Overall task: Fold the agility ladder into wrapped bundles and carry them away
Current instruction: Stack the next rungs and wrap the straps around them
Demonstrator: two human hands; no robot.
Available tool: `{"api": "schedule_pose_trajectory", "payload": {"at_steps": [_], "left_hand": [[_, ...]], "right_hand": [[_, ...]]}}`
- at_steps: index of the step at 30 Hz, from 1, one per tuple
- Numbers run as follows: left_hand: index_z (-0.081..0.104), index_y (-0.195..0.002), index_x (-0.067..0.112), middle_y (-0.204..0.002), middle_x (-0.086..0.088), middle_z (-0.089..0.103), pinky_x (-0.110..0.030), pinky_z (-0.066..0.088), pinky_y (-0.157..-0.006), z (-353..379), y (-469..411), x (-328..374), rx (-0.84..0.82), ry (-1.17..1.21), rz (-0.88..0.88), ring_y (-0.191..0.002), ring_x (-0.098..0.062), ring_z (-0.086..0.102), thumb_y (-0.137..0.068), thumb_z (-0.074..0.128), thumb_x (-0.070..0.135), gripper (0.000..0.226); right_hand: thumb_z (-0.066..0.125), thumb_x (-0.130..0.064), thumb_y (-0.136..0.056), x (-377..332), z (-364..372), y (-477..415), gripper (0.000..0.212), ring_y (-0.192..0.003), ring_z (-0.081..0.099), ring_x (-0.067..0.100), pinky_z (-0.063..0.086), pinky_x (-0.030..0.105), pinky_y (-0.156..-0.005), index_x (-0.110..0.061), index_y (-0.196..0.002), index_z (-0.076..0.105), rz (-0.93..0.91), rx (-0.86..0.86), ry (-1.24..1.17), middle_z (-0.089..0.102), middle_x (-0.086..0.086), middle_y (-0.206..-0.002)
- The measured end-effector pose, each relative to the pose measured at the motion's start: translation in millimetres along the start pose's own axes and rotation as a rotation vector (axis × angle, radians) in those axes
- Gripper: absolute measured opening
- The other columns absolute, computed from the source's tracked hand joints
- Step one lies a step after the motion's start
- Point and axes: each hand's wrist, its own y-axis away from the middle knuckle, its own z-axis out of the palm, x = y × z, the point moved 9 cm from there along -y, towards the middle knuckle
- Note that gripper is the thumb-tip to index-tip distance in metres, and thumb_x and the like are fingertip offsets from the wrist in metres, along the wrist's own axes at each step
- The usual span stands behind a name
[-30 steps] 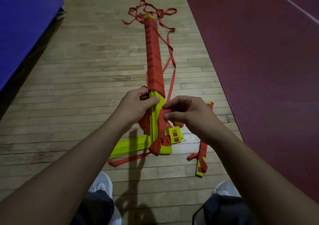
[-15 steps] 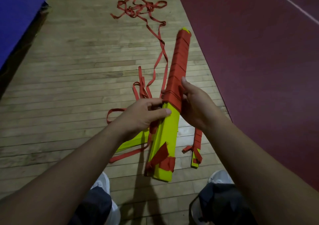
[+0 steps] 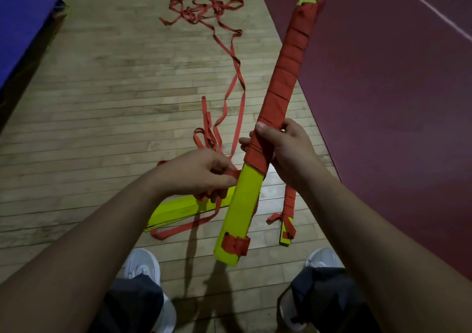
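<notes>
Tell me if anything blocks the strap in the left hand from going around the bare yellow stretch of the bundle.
Nothing visible does. The left hand pinches the red strap right beside the bundle, whose yellow stretch next to it is uncovered. The right hand grips higher up, on the wrapping.

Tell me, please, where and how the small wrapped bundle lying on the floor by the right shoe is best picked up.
Probably from above, at the strap-wrapped middle of the small wrapped bundle, with fingers spanning its narrow width. It lies flat on the wooden floor, long and thin, so both long edges are free, and the wrap should keep the rungs together.
</notes>
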Motion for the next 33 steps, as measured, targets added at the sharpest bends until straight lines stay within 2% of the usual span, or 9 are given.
{"api": "schedule_pose_trajectory", "payload": {"at_steps": [4,8,12,16,19,22,27,30,33], "left_hand": [[0.069,-0.088,0.018,-0.078,-0.008,0.076,-0.033,0.051,-0.060,-1,0,-1,0.012,-0.002,0.006,-0.064,-0.013,0.069,-0.090,0.058,0.009,0.015],[0.067,-0.077,0.018,-0.075,-0.014,0.074,-0.047,0.058,-0.065,0,9,-13,-0.159,-0.096,-0.086,-0.061,-0.019,0.068,-0.091,0.058,0.001,0.024],[0.068,-0.080,0.005,-0.071,-0.008,0.074,-0.030,0.046,-0.059,0,8,-4,-0.108,0.035,-0.073,-0.058,-0.020,0.065,-0.088,0.047,-0.007,0.026],[0.071,-0.090,0.000,-0.081,-0.015,0.076,-0.030,0.046,-0.061,-9,5,1,0.038,0.132,-0.008,-0.064,-0.035,0.060,-0.070,0.045,0.008,0.034],[0.068,-0.090,-0.005,-0.076,-0.010,0.075,-0.025,0.042,-0.054,-13,8,8,0.065,0.154,0.044,-0.055,-0.017,0.053,-0.079,0.054,0.014,0.026],[0.068,-0.092,-0.002,-0.075,-0.010,0.071,-0.017,0.041,-0.050,-12,14,14,0.072,0.122,0.065,-0.051,-0.002,0.053,-0.096,0.068,0.024,0.026],[0.064,-0.080,0.017,-0.072,-0.004,0.062,-0.029,0.044,-0.059,0,12,17,0.177,-0.148,-0.013,-0.064,-0.011,0.058,-0.062,0.070,0.073,0.059],[0.060,-0.092,0.022,-0.080,0.001,0.061,-0.037,0.047,-0.063,11,9,18,0.310,-0.401,-0.051,-0.073,-0.015,0.057,-0.061,0.073,0.079,0.067],[0.061,-0.102,0.025,-0.086,0.007,0.063,-0.040,0.054,-0.069,9,11,23,0.443,-0.443,-0.011,-0.079,-0.014,0.060,-0.071,0.074,0.071,0.057]], "right_hand": [[0.060,-0.001,-0.099,-1,2,2,0.034,-0.081,0.074,0.030,0.064,0.044,-0.077,0.007,-0.128,0.045,-0.007,0.013,-0.012,0.062,0.024,-0.104],[0.062,-0.002,-0.097,0,2,4,0.028,-0.074,0.070,0.023,0.063,0.043,-0.073,0.001,-0.121,0.049,-0.005,0.014,0.127,0.062,0.023,-0.101],[0.066,-0.008,-0.096,-2,3,7,0.027,-0.081,0.069,0.026,0.061,0.049,-0.080,-0.003,-0.118,0.052,-0.041,-0.004,0.226,0.067,0.029,-0.112],[0.055,-0.030,-0.104,-8,5,8,0.037,-0.083,0.067,0.025,0.059,0.041,-0.075,0.001,-0.124,0.050,-0.062,0.001,0.117,0.074,0.019,-0.108],[0.045,-0.040,-0.107,-10,4,6,0.038,-0.081,0.065,0.025,0.057,0.039,-0.071,-0.004,-0.120,0.052,-0.026,0.021,-0.005,0.072,0.014,-0.097],[0.047,-0.036,-0.107,-10,2,4,0.028,-0.079,0.066,0.023,0.057,0.038,-0.068,-0.008,-0.113,0.051,-0.021,0.029,-0.043,0.069,0.014,-0.098],[0.062,-0.026,-0.100,-2,-4,1,0.023,-0.083,0.059,0.028,0.052,0.040,-0.069,-0.011,-0.103,0.045,-0.021,0.088,0.018,0.060,0.016,-0.096],[0.070,-0.022,-0.095,-4,-2,3,0.034,-0.069,0.058,0.014,0.048,0.029,-0.057,-0.011,-0.111,0.043,-0.075,0.108,0.065,0.059,0.002,-0.083],[0.075,-0.024,-0.091,-6,0,1,0.042,-0.063,0.060,0.002,0.049,0.029,-0.058,-0.012,-0.123,0.051,-0.076,0.104,0.132,0.063,-0.001,-0.093]]}}
